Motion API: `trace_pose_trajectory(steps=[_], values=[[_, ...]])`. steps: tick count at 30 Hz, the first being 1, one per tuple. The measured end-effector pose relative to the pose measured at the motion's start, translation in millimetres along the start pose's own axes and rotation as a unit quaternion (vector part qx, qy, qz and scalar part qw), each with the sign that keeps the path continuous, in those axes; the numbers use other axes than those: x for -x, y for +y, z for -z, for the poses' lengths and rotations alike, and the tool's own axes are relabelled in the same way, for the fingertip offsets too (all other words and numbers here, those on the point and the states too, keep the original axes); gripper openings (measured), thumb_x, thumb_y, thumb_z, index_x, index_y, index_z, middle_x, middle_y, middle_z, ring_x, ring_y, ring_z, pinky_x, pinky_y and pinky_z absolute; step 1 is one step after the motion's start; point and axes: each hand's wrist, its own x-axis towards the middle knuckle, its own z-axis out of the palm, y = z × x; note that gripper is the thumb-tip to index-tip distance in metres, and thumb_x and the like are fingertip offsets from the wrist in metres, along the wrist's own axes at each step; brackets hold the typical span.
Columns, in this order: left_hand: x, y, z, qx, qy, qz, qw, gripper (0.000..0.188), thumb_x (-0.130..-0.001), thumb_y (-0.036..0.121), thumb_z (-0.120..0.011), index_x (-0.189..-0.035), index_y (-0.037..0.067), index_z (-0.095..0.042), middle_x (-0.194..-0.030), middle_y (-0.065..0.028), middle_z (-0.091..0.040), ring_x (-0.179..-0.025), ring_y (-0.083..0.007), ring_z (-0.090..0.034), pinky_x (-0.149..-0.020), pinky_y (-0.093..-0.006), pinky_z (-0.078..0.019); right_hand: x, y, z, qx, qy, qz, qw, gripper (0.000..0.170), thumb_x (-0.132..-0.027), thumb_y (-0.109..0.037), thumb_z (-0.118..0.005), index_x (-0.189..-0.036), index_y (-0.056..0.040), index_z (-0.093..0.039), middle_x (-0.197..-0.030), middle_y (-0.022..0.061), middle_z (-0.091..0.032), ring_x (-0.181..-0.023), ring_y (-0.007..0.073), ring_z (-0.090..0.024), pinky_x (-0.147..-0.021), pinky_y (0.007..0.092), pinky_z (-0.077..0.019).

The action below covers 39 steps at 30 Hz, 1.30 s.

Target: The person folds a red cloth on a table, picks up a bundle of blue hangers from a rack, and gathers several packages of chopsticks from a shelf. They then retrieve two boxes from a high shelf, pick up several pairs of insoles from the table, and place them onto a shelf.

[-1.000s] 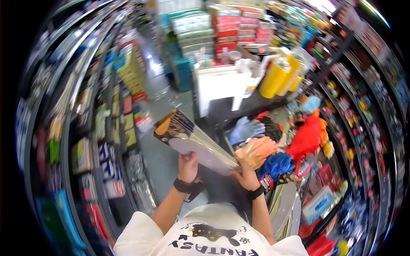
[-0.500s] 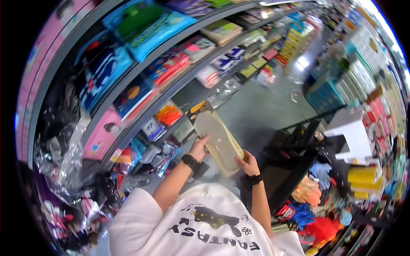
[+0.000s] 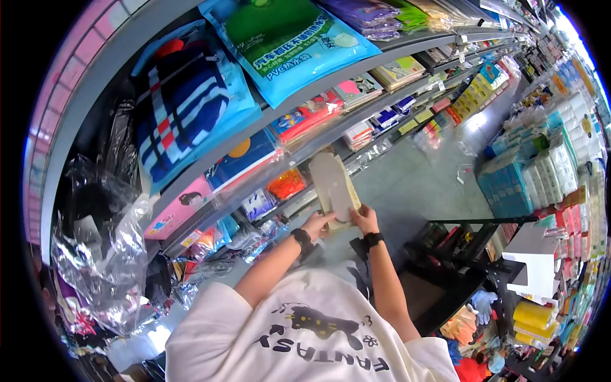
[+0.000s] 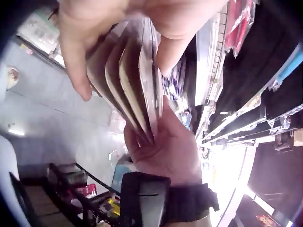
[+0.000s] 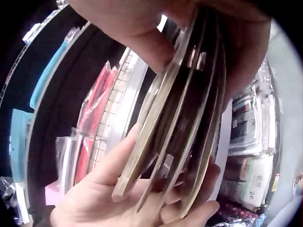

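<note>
Both hands hold a small stack of flat, foot-shaped insoles [image 3: 334, 184], with a pale grey one on top and cream edges beneath. In the head view my left hand [image 3: 315, 224] grips the lower left edge of the stack, thumb over the top. Close beside it, my right hand [image 3: 365, 219] pinches the lower right corner. The left wrist view shows the insoles [image 4: 128, 78] edge-on, several layers fanned apart between the two hands. Fingers and thumbs also lie on both sides of the insoles [image 5: 177, 118] in the right wrist view.
Tiered shelves on the left carry a blue and green hot-water-bag packet [image 3: 299, 44] and a plaid item [image 3: 181, 114]. Clear plastic wrap [image 3: 108, 254] hangs at far left. A black rack [image 3: 420, 274] stands at right, near gloves [image 3: 461, 325] and stacked paper packs [image 3: 534, 165].
The view has turned left from the glove bin towards the shelves. Both hands carried the insoles along, and now sit closer together at the stack's near end, the far end pointing at the shelf.
</note>
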Motion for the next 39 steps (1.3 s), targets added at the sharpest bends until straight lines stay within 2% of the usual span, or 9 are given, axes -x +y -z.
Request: trace_pose_trajectory(steps=[2, 3, 5, 7, 15, 19, 20, 24, 39], values=[[-28, 6, 22, 0.006, 0.008, 0.020, 1.000, 0.039, -0.076, 0.029, -0.061, -0.104, 0.006, -0.047, -0.097, -0.0056, -0.054, -0.085, -0.0194, -0.056, -0.067, -0.0335, -0.0492, -27, -22, -17, 0.040, 0.016, 0.003, 0.999, 0.038, -0.073, -0.023, -0.063, -0.093, 0.0075, -0.053, -0.075, 0.0087, -0.059, -0.066, 0.0131, -0.056, -0.059, 0.0269, -0.0444], [-42, 8, 37, -0.001, 0.018, 0.037, 0.999, 0.043, -0.078, 0.029, -0.060, -0.110, 0.007, -0.043, -0.104, -0.0060, -0.052, -0.090, -0.0195, -0.055, -0.068, -0.0328, -0.0503, -55, -13, -24, 0.124, 0.020, 0.005, 0.992, 0.042, -0.072, -0.026, -0.064, -0.095, 0.0069, -0.053, -0.077, 0.0130, -0.061, -0.069, 0.0207, -0.058, -0.063, 0.0303, -0.0452], [-34, 28, 36, -0.052, 0.127, 0.041, 0.990, 0.047, -0.078, 0.032, -0.059, -0.112, 0.004, -0.041, -0.118, -0.0103, -0.040, -0.102, -0.0266, -0.046, -0.079, -0.0378, -0.0445, -111, 14, -41, 0.137, 0.006, 0.043, 0.990, 0.046, -0.070, -0.030, -0.065, -0.097, 0.0052, -0.052, -0.083, 0.0182, -0.060, -0.076, 0.0290, -0.059, -0.068, 0.0342, -0.0452], [-24, 37, 45, -0.038, 0.132, 0.034, 0.990, 0.047, -0.079, 0.035, -0.057, -0.111, 0.005, -0.041, -0.113, -0.0094, -0.044, -0.101, -0.0246, -0.046, -0.084, -0.0402, -0.0396, -135, 2, -61, 0.210, 0.065, 0.073, 0.973, 0.047, -0.068, -0.031, -0.065, -0.099, 0.0028, -0.052, -0.089, 0.0209, -0.058, -0.083, 0.0329, -0.057, -0.072, 0.0364, -0.0447], [1, -2, 119, -0.061, 0.189, 0.046, 0.979, 0.036, -0.082, 0.032, -0.050, -0.107, 0.007, -0.045, -0.103, -0.0060, -0.053, -0.097, -0.0183, -0.050, -0.083, -0.0339, -0.0386, -229, 28, -113, 0.247, 0.029, 0.084, 0.965, 0.063, -0.064, -0.030, -0.068, -0.111, -0.0044, -0.035, -0.096, 0.0214, -0.056, -0.089, 0.0382, -0.053, -0.074, 0.0412, -0.0444], [14, -2, 126, -0.046, 0.220, 0.053, 0.973, 0.033, -0.083, 0.029, -0.049, -0.107, 0.007, -0.045, -0.104, -0.0070, -0.054, -0.096, -0.0186, -0.052, -0.083, -0.0325, -0.0391, -237, 28, -118, 0.324, -0.025, 0.049, 0.945, 0.055, -0.072, -0.029, -0.062, -0.112, -0.0028, -0.035, -0.090, 0.0237, -0.056, -0.087, 0.0393, -0.053, -0.073, 0.0439, -0.0427], [15, -4, 128, -0.036, 0.231, 0.048, 0.971, 0.031, -0.083, 0.028, -0.048, -0.107, 0.007, -0.045, -0.106, -0.0073, -0.054, -0.097, -0.0185, -0.051, -0.083, -0.0322, -0.0393, -241, 29, -123, 0.364, -0.015, 0.013, 0.931, 0.047, -0.070, -0.031, -0.064, -0.105, -0.0041, -0.047, -0.095, 0.0193, -0.057, -0.090, 0.0363, -0.053, -0.075, 0.0415, -0.0433], [8, -10, 129, -0.018, 0.240, 0.051, 0.969, 0.032, -0.084, 0.028, -0.047, -0.107, 0.007, -0.046, -0.105, -0.0073, -0.054, -0.096, -0.0186, -0.052, -0.083, -0.0320, -0.0393, -226, 17, -120, 0.544, 0.006, 0.112, 0.832, 0.042, -0.072, -0.042, -0.058, -0.095, -0.0062, -0.057, -0.097, 0.0122, -0.057, -0.097, 0.0296, -0.048, -0.080, 0.0403, -0.0387], [-1, 8, 101, -0.027, 0.205, 0.064, 0.976, 0.027, -0.085, 0.027, -0.045, -0.103, 0.007, -0.049, -0.104, -0.0061, -0.056, -0.095, -0.0173, -0.053, -0.083, -0.0306, -0.0391, -255, 37, -125, 0.483, -0.025, 0.122, 0.867, 0.030, -0.067, -0.024, -0.062, -0.093, -0.0095, -0.059, -0.093, 0.0150, -0.056, -0.092, 0.0311, -0.050, -0.077, 0.0398, -0.0392]])
